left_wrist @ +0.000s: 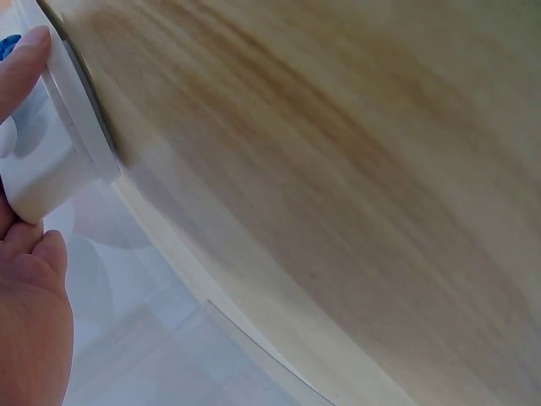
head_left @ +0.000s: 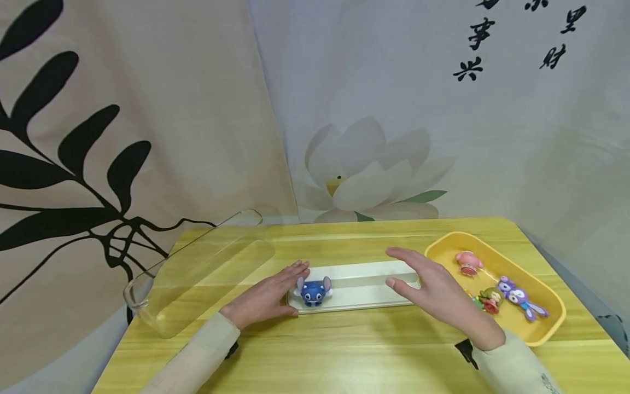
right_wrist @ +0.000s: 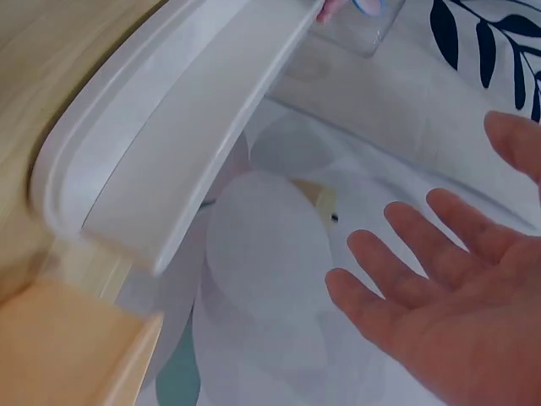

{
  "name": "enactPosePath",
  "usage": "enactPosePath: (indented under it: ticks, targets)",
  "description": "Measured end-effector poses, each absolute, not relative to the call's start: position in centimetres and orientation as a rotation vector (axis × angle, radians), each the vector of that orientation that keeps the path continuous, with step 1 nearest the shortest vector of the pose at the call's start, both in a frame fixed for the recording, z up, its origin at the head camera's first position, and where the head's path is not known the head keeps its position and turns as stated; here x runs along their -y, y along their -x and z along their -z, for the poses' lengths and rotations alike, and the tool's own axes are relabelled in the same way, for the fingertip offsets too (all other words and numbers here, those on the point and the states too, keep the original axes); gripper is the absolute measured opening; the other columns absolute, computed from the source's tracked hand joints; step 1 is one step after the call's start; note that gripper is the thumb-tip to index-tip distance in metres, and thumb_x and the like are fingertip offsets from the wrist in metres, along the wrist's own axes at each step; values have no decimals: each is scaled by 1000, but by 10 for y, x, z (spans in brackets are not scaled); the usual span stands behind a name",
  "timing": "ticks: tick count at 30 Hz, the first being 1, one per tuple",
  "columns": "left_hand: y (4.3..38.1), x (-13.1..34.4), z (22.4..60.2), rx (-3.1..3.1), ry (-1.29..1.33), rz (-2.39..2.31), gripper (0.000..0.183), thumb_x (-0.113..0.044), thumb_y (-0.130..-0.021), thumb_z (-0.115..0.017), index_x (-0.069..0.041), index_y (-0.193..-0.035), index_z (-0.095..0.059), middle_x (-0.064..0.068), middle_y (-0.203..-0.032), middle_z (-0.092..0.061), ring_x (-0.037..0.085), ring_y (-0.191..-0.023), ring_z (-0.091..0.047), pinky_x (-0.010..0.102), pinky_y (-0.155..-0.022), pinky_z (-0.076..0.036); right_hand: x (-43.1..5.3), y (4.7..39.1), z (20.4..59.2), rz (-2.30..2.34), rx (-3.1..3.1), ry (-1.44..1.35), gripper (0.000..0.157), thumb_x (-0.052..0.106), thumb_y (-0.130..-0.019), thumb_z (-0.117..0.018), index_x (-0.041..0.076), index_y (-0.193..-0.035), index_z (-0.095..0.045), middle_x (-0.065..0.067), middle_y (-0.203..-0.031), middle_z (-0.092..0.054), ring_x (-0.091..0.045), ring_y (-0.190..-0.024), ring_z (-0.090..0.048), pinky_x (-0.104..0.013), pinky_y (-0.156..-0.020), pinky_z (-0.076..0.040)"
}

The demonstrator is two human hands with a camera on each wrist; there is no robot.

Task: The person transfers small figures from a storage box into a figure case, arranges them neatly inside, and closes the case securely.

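Note:
A long white base (head_left: 364, 282) with a raised step lies on the table. On its left end stands a blue big-eared figurine (head_left: 313, 292). My left hand (head_left: 268, 295) grips that end of the base, thumb at the front corner and fingers at the back. In the left wrist view, the thumb (left_wrist: 24, 68) lies against the base's edge. Over the right end hovers my right hand (head_left: 438, 287), its fingers spread and nothing held. The right wrist view shows its palm and fingers (right_wrist: 414, 262) apart from the base.
At the right, a yellow tray (head_left: 551, 290) holds several small figurines, among them a pink one (head_left: 468, 262) and a purple long-eared one (head_left: 524, 302). A clear plastic cover (head_left: 206, 273) lies at the table's left edge. Behind the table (head_left: 344, 350) hangs a printed curtain (head_left: 394, 82).

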State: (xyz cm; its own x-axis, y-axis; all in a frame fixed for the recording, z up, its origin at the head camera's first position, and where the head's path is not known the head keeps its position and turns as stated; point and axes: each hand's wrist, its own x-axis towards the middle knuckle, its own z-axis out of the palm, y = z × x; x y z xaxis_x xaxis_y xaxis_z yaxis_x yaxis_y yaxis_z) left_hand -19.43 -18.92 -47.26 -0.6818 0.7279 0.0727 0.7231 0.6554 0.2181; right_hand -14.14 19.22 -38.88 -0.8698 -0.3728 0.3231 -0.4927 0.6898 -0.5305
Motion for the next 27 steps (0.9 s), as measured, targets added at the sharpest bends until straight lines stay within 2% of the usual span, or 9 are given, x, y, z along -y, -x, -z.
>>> enactPosePath:
  ticks: [6,12,15,19,22,26,27]
  targets:
    - [195,189,473,-2843,-1249,-346,98,-44,-81,-76,-15,-156,-20,0,-162,-11,16,-146,-13,35,-115,-23,-218,132,387,-941,2756,-601,57,46,-93,-62,27,-144,-45,1,-146,-47,-27,-131,-45,-55,-99,-43]
    - [195,189,473,-2847,-1263,-339,99,-45,-80,-76,-14,-156,-20,1,-162,-12,17,-146,-13,35,-115,-23,-242,125,388,-926,2744,-541,56,39,-93,-64,23,-144,-46,-3,-144,-49,-32,-128,-46,-59,-95,-43]
    - [195,189,473,-2846,-1261,-341,98,-45,-80,-75,-14,-156,-20,1,-162,-12,17,-146,-14,35,-115,-23,-254,121,387,-927,2743,-496,56,37,-94,-65,22,-144,-46,-6,-141,-50,-37,-123,-50,-60,-89,-45]
    - [195,189,472,-2838,-1256,-341,98,-45,-81,-75,-15,-156,-19,0,-162,-10,17,-146,-13,34,-116,-23,-270,116,386,-926,2764,-404,56,36,-94,-64,22,-145,-45,-9,-137,-54,-35,-113,-56,-56,-78,-49]
    - [195,189,471,-2835,-1250,-338,97,-45,-82,-74,-15,-156,-19,-1,-162,-10,17,-146,-12,34,-115,-23,-282,113,386,-970,2788,-340,56,36,-95,-63,23,-146,-44,-11,-136,-55,-26,-91,-64,-41,-67,-52]
    - [194,188,470,-2837,-1246,-336,97,-45,-82,-74,-14,-156,-20,0,-162,-11,17,-146,-13,34,-115,-23,-293,110,388,-1094,2803,-284,55,35,-97,-60,22,-147,-41,-9,-135,-53,-18,-57,-59,-28,-50,-50]
    - [194,188,470,-2837,-1245,-336,97,-45,-81,-74,-14,-156,-20,0,-162,-11,17,-146,-13,34,-115,-23,-296,110,389,-1118,2804,-274,54,35,-97,-59,21,-147,-41,-9,-132,-54,-18,-53,-59,-28,-49,-51]
